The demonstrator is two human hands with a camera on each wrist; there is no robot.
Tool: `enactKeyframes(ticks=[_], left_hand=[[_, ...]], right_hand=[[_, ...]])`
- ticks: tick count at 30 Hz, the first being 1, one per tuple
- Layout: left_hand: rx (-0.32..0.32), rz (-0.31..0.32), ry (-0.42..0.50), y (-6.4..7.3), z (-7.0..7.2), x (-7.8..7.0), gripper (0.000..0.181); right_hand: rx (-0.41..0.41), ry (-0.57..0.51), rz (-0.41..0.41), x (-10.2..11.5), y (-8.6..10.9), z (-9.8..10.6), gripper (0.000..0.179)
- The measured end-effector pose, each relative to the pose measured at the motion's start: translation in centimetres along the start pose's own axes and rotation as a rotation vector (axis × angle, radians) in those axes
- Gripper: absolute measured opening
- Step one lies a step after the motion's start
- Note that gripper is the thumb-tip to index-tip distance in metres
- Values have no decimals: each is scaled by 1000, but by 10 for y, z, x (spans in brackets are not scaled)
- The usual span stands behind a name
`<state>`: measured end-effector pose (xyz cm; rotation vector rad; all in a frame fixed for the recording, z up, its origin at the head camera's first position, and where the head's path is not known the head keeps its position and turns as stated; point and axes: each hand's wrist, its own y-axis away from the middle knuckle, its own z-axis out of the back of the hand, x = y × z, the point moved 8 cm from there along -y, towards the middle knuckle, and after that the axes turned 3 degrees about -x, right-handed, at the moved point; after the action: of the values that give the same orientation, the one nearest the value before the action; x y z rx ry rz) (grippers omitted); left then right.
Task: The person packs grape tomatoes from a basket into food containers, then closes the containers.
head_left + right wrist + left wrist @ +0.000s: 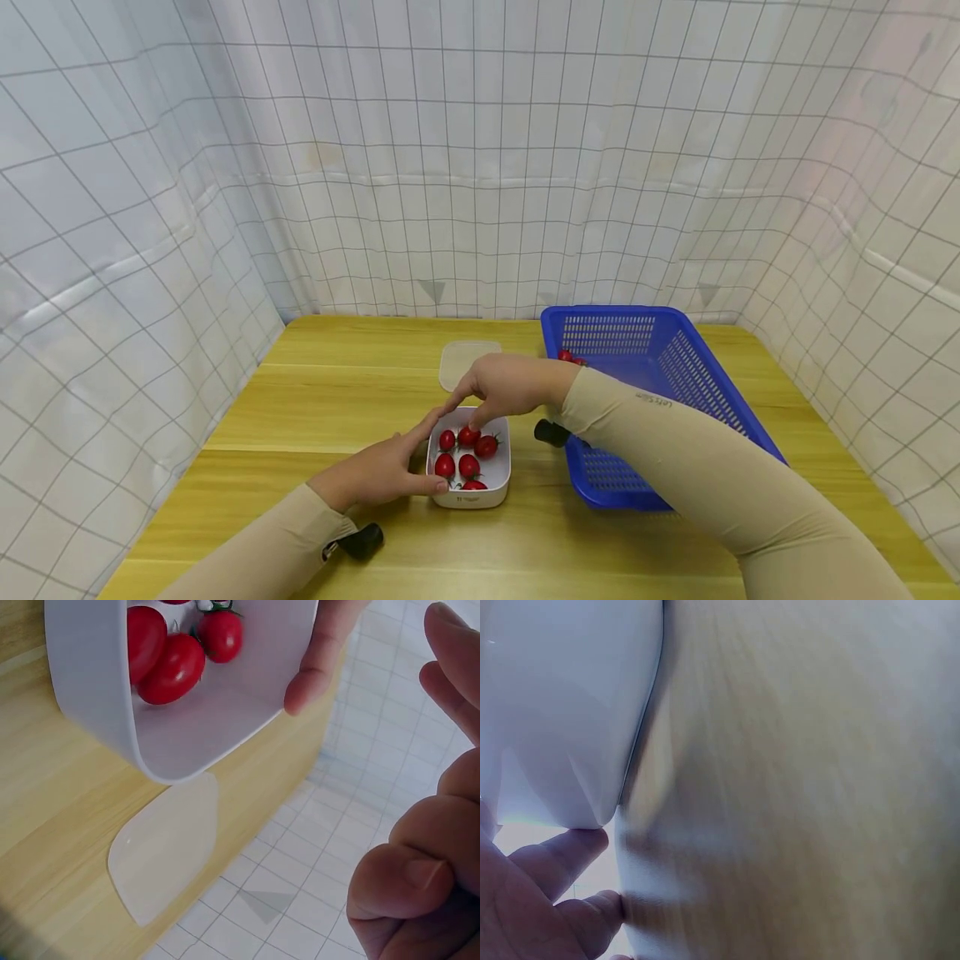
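A white square container (pixel 491 497) stands on the table with several cherry tomatoes (pixel 486 447) inside, some with green stems. My left hand (pixel 382 471) holds it from the left, thumb at the front corner and fingers along the far left side. In the left wrist view, fingertips touch the container's wall (pixel 562 712). Above the far rim is my right hand (pixel 504 386), its index finger stretched toward the left fingertips and its thumb pointing down close over a tomato. The right wrist view shows the right hand's fingers (pixel 401 881) with nothing between them.
A blue perforated basket (pixel 738 408) stands on the right under the right forearm, with a few tomatoes (pixel 566 355) at its left side. Behind the container lies a flat translucent lid (pixel 459 360). White gridded curtains (pixel 480 167) surround the wooden table (pixel 315 417).
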<state>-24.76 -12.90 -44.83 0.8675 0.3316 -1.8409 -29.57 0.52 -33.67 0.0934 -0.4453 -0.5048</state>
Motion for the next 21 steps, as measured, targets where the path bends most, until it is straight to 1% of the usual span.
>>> enactKeyframes(ticks=[3,5,8,12,15,18,21], left_hand=[[-2,1,-6,-1,0,0,109],[-8,1,-15,-1,1,0,109],[-11,-5,-14,-2,0,0,108],[-11,-12,-3,-2,-1,-1,108],[-14,-11,-5,-2,-1,-1,109],[-14,-9,-10,-2,0,0,109],[-12,-6,-13,-3,0,1,109]], right_hand=[[-13,-24,-1,-3,2,4,39],[-23,-40,-16,-8,4,8,40],[-68,-54,-88,-26,10,20,40],[-188,-81,-225,-70,25,43,38],[-280,-112,-302,-107,42,57,38],[-331,-132,-361,-143,61,62,39],[-349,-120,-399,-174,75,60,39]])
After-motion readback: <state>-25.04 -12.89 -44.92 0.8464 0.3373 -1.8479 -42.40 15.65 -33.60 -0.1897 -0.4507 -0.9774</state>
